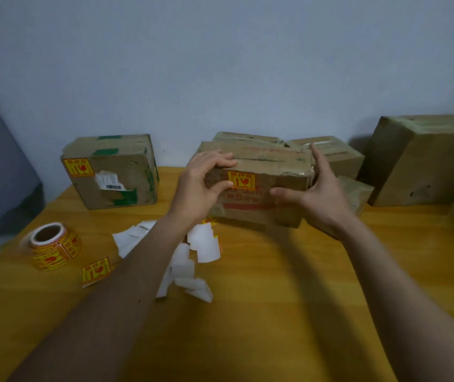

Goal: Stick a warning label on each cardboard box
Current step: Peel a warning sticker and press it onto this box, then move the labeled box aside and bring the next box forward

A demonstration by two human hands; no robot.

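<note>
A brown cardboard box (264, 172) stands at the middle of the wooden table, with a yellow-and-red warning label (241, 180) on its front face. My left hand (203, 183) grips the box's left top corner, fingers over the top and thumb on the front beside the label. At the box's right end my right hand (317, 188) is spread, fingers straight, thumb lying across the front face. A second box (115, 172) at the left carries its own warning label (78, 167). The label roll (53, 245) lies at the table's left, with a loose label (96, 270) beside it.
Several white backing papers (190, 260) litter the table in front of the box. More cardboard boxes stand behind and to the right: a small one (330, 153), a large tilted one (424, 161) and a low one (355, 191). A wall runs close behind.
</note>
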